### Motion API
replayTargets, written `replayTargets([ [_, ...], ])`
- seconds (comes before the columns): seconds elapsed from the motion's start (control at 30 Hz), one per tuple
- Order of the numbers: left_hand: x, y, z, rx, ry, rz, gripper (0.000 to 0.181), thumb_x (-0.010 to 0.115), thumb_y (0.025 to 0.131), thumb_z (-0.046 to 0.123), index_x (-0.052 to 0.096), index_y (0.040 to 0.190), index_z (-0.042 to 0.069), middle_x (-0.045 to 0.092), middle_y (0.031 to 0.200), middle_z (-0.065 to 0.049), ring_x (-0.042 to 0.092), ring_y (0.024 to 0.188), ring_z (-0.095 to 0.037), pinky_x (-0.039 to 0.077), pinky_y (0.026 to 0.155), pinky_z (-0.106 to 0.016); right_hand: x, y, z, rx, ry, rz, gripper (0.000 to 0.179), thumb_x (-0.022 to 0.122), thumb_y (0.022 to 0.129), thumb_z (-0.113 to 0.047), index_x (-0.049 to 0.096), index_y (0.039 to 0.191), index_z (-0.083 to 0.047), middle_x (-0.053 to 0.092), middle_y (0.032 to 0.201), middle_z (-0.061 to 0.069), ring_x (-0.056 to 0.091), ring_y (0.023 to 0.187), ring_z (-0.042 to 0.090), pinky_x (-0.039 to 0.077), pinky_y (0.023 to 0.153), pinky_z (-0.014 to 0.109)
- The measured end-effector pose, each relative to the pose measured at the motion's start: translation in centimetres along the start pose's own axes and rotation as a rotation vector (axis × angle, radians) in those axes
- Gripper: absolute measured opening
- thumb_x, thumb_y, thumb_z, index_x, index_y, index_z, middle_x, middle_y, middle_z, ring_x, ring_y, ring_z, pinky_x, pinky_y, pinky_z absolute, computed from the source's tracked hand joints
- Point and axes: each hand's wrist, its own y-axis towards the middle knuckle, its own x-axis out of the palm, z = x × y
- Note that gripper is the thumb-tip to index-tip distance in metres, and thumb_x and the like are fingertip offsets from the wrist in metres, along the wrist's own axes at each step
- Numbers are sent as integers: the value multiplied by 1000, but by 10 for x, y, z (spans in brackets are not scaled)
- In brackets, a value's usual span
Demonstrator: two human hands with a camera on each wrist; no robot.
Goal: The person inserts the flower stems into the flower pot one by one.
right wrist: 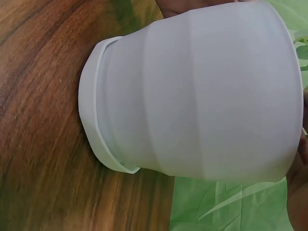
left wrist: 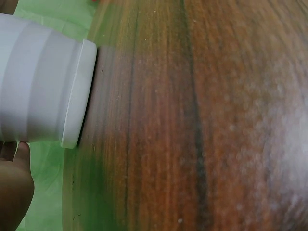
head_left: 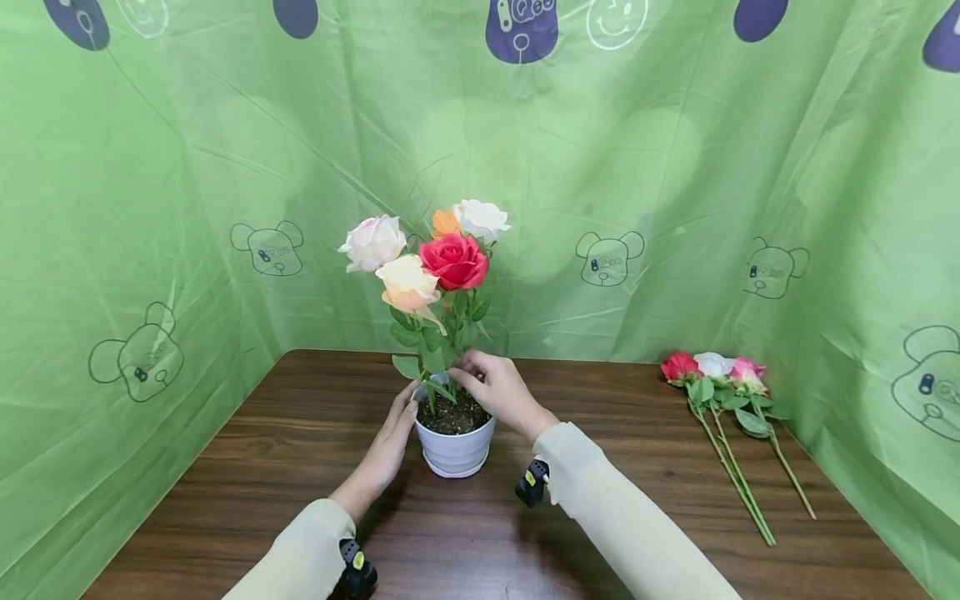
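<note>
A white ribbed flowerpot (head_left: pixel 454 446) full of dark soil (head_left: pixel 453 414) stands on a matching saucer (right wrist: pixel 89 106). Several roses rise from it: a red rose (head_left: pixel 454 262), a cream-peach rose (head_left: pixel 408 283), a pale pink rose (head_left: pixel 373 243), a white rose (head_left: pixel 482 220) and an orange flower (head_left: pixel 445 222) behind. My left hand (head_left: pixel 392 442) rests along the pot's left side, fingers extended against the wall. Over the pot's back right rim, my right hand (head_left: pixel 504 390) pinches a rose stem low among the leaves; its fingertips are partly hidden by foliage.
On the right of the brown wooden table (head_left: pixel 600 433) lie a loose red rose (head_left: pixel 680 367), a white rose (head_left: pixel 713 364) and a pink rose (head_left: pixel 747 374), stems toward the front. A green printed curtain (head_left: pixel 540 150) surrounds the table's back and sides.
</note>
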Motion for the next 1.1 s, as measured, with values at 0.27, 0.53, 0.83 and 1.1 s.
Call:
replayTargets([
  [0.27,0,1,0,1,-10,-5,51,28,112,30,22,158,9,22,162,-20,15,149,-35,13,118,-55,9,-1,4,-25,2,46,10,73,93,-17,66,88,-14,66,76,-9,56,67,6,48,60,25],
  [0.53,0,0,1,7,-22,0,51,29,112,30,23,158,9,23,162,-20,15,148,-36,13,117,-56,13,-1,2,-44,-5,81,15,74,92,-14,62,82,-14,61,72,-7,51,61,7,44,55,25],
  [0.83,-1,-2,1,5,-27,-5,50,28,112,29,23,158,8,22,162,-21,14,148,-36,13,117,-57,13,-3,5,-37,-28,73,16,70,94,-15,60,82,-13,58,71,-6,51,63,9,45,58,27],
  [1.1,-1,-1,0,-3,-31,-11,51,28,112,30,21,158,9,21,162,-21,14,149,-35,14,117,-56,11,-3,5,46,19,50,10,73,94,-17,68,86,-14,65,74,-10,56,64,5,48,58,25],
])
